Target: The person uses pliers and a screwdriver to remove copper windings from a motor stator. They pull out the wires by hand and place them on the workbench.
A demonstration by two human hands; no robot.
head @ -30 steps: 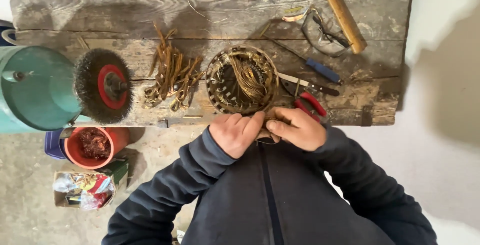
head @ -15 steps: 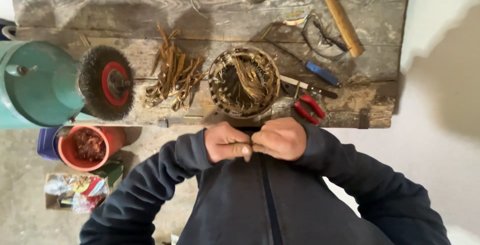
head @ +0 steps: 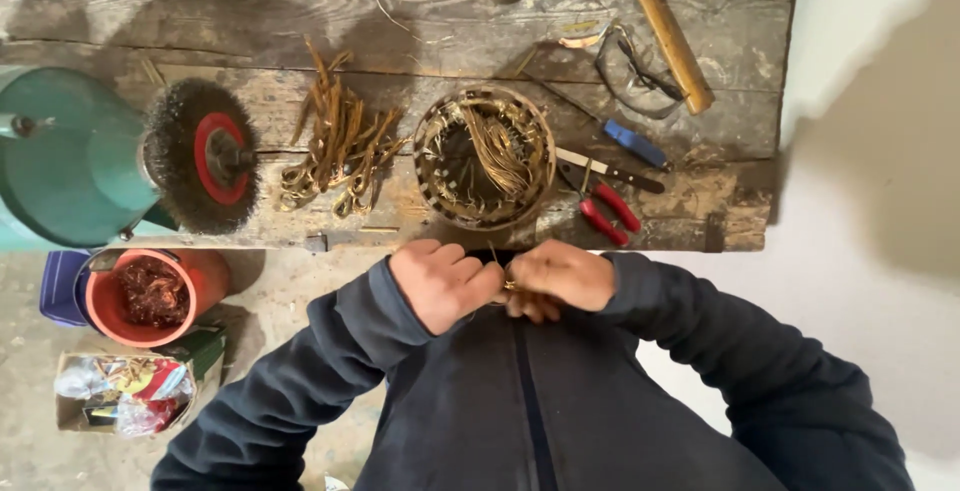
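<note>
Here both hands, left hand [head: 442, 283] and right hand [head: 562, 278], pinch a thin copper wire strand [head: 497, 263] in closed fingers, near the round wire-filled motor stator [head: 485, 158] on the worn wooden worktop [head: 300, 11].

Both hands meet just off the near edge of the wooden worktop [head: 420, 11], close against the dark jacket [head: 520, 401]. The left hand [head: 440, 283] and right hand [head: 562, 277] are curled, fingers pinching a short piece of copper wire [head: 503, 276] between them. Just beyond them, at the near edge, sits a round stator [head: 485, 156] with loose copper windings. Left of it lies a heap of copper strips [head: 338, 141], then a wire wheel [head: 205, 156] on a green grinder [head: 65, 156]. Red pliers [head: 605, 213] lie right of the stator. An orange bucket [head: 150, 296] stands on the floor below.
</note>
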